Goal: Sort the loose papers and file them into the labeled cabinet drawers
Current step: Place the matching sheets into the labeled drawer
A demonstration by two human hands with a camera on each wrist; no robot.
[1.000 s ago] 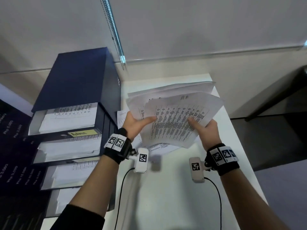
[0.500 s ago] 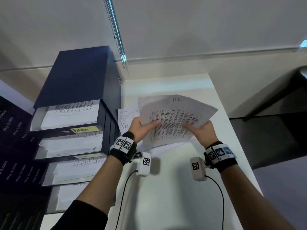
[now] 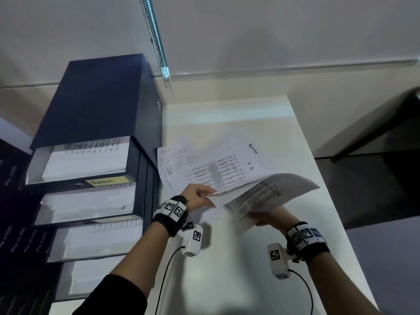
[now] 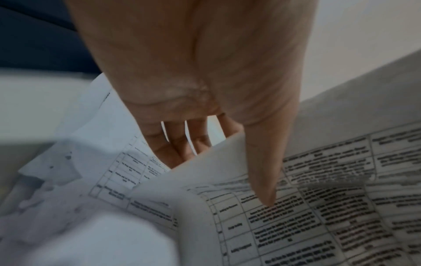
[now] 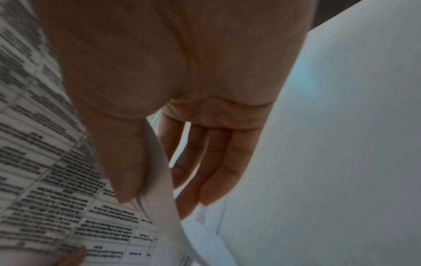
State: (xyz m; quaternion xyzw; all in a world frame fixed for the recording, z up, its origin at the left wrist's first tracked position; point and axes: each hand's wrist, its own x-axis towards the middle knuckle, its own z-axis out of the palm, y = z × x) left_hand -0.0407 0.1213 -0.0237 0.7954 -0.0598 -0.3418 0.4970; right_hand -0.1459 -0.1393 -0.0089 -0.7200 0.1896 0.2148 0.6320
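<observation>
far left: navy cabinet (image 3: 95,105), drawers (image 3: 84,162) pulled out, part-filled, top one labelled "admin", ready for filing. left hand (image 3: 200,196) pinching fanned papers (image 3: 216,164) over white table (image 3: 227,269), headings "admin", "h.r" exposed, likely for sorting. right hand (image 3: 270,218) pinching peeled, curling printed sheets (image 3: 272,192).

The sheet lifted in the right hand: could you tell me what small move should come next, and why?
Probably finish peeling that sheet clear with the right hand and check its heading. It is curled up off the stack pinched by the left hand; "Admin" and "HR" headings beneath show categories are mixed, and the Admin drawer stands open.
</observation>
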